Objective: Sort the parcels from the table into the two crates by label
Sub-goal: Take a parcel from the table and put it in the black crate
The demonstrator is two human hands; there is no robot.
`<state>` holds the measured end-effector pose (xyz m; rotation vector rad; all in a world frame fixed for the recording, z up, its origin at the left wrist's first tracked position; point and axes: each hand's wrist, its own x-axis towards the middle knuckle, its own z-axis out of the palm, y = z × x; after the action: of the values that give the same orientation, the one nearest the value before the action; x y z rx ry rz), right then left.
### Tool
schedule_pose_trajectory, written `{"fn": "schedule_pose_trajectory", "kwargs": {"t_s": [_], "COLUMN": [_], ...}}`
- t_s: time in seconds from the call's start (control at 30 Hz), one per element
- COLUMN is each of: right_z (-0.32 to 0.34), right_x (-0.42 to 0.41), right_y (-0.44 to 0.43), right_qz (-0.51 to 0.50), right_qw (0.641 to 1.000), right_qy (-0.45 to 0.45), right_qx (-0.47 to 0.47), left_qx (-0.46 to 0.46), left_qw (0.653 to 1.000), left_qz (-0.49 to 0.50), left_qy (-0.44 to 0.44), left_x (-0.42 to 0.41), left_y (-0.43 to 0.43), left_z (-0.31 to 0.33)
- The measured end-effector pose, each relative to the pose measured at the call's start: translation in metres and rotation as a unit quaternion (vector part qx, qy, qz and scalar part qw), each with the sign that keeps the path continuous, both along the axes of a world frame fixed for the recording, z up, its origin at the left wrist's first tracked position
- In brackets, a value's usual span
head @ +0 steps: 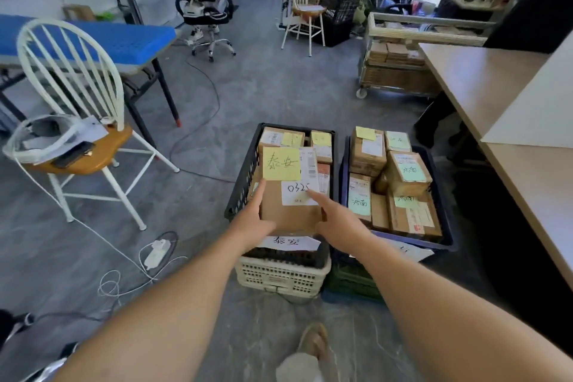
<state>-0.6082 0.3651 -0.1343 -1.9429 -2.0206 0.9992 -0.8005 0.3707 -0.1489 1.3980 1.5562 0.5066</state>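
Setting the yellow-note parcel (288, 217) into the black crate (240, 189), left hand (252, 223) and right hand (339, 225) fingers (259, 194) straight against it, uncurled; next: release, fetch another off tabletop (483, 80).

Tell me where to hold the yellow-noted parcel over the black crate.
Take the parcel by its long side edges, one hand from each side, where the left hand and right hand sit now. It lies broad, flat and face up, probably too wide for one hand.
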Motion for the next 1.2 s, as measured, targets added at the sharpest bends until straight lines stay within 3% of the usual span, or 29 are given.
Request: {"fn": "schedule_pose_trajectory", "kwargs": {"t_s": [0.23,0.5,0.73,1.2], "right_z": [0.015,-0.015,-0.064,-0.128], "right_x": [-0.015,-0.022,-0.038,-0.104], "right_y": [0.137,0.229,0.239,0.233], "right_qz": [0.013,0.013,-0.029,-0.163], "right_qw": [0.998,0.998,0.990,0.967], "right_qy": [0.051,0.058,0.097,0.106], "right_qx": [0.034,-0.022,-0.102,-0.163], "left_qx": [0.057,0.003,-0.067,-0.174], "left_qw": [0.998,0.999,0.997,0.979], "left_qz": [0.017,0.025,0.012,-0.091], "left_qy": [0.032,0.027,0.023,0.059], "left_x": [-0.016,-0.026,-0.040,-0.089], "left_y": [0.122,0.206,0.224,0.272], "left_z": [0.032,0.006,-0.042,-0.119]}}
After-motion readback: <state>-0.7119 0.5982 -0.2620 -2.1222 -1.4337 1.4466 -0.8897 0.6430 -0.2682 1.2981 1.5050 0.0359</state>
